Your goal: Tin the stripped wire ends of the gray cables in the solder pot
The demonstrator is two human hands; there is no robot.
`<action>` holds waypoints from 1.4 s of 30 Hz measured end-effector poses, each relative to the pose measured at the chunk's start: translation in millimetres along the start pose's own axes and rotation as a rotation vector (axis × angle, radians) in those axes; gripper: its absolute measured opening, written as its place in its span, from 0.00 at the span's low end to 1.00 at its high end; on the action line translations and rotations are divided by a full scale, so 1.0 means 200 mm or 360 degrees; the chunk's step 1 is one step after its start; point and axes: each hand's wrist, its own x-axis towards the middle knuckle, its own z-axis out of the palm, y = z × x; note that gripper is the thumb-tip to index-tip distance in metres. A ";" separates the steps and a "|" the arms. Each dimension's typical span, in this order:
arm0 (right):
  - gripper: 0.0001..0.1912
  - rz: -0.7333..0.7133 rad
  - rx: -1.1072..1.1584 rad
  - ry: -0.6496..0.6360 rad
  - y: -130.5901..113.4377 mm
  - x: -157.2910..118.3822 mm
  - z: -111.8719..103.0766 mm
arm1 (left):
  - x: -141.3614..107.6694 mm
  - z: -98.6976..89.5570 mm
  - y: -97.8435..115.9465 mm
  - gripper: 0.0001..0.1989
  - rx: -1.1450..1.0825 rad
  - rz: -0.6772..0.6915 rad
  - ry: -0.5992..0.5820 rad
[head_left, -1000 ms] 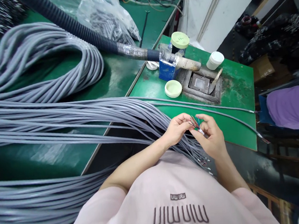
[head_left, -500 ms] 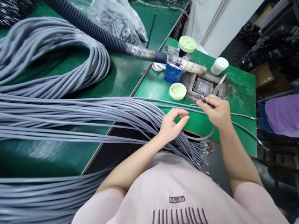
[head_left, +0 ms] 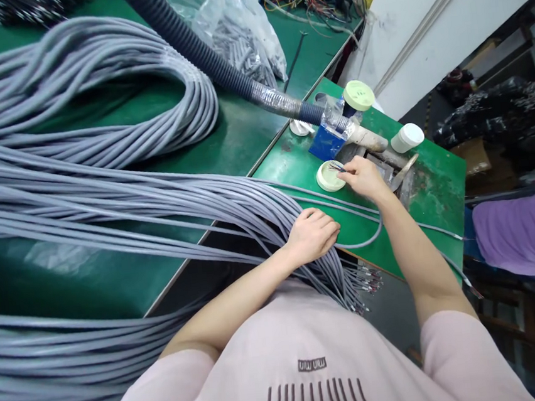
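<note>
My right hand [head_left: 362,177] pinches the stripped end of a grey cable [head_left: 370,238]. Its thin coloured wires [head_left: 337,167] point into a shallow cream-coloured dish [head_left: 326,184], whose contents are hard to make out. From that hand the cable curves down and back toward the bundle. My left hand [head_left: 313,235] lies over a thick bundle of grey cables [head_left: 229,198], its fingers curled under and pressed together. What those fingers hold is hidden. Below it, the bundle's stripped ends [head_left: 367,279] hang past the bench edge.
Behind the dish are a blue box [head_left: 326,143] and an extraction hose [head_left: 221,66]. A metal pot [head_left: 382,167] with a flat scraper [head_left: 404,171] sits right of it. A white jar [head_left: 407,138] and pale green lid [head_left: 358,95] stand farther back. Coiled cables [head_left: 191,100] cover the left table.
My right hand has moved left and away from me, bringing the wire ends from near the metal pot to the cream dish. My left hand's fingers have closed over the bundle.
</note>
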 end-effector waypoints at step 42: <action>0.16 0.0580 -0.0387 0.0266 0.60 -0.16 -0.07 | -0.02 0.02 -0.02 0.11 0.0099 0.0062 0.0103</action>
